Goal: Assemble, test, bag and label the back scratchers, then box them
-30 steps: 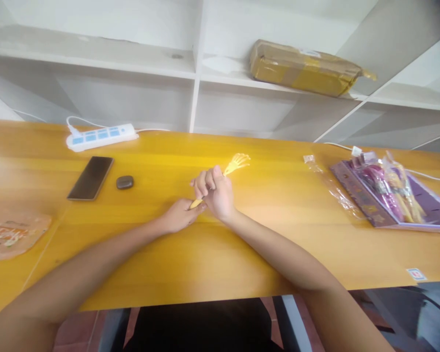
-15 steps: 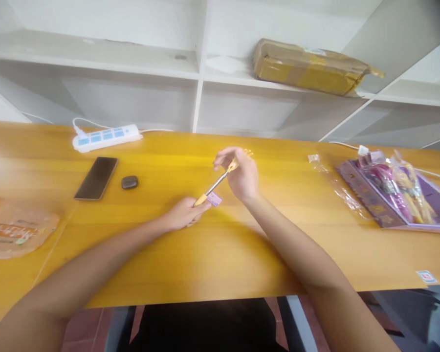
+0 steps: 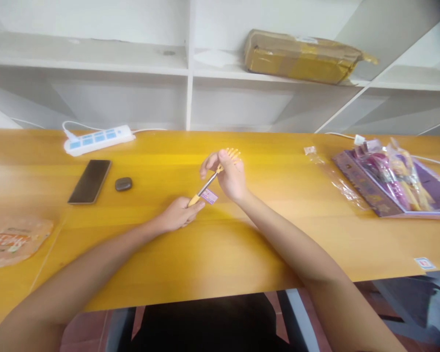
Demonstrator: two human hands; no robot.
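Note:
A telescopic back scratcher [image 3: 208,182] with a yellow handle, a silver metal shaft and a yellow claw-shaped head slants up to the right over the table. My left hand [image 3: 178,214] is closed round its handle. At the other end, my right hand [image 3: 233,178] curls about the base of the claw head, its thumb laid against it; the prongs stick out past the thumb. A small purple label [image 3: 209,196] hangs beside the shaft near the handle.
On the right, a purple display box [image 3: 377,193] holds wrapped back scratchers, with clear plastic wrapping [image 3: 342,186] alongside. A phone [image 3: 90,182], a dark small case [image 3: 123,184], a power strip [image 3: 99,140] and an orange packet [image 3: 16,239] lie left. A taped parcel [image 3: 302,58] occupies the shelf.
The view has shifted a little. My right hand has come slightly closer to my left, and the visible metal shaft looks a bit shorter. Both hands keep their hold.

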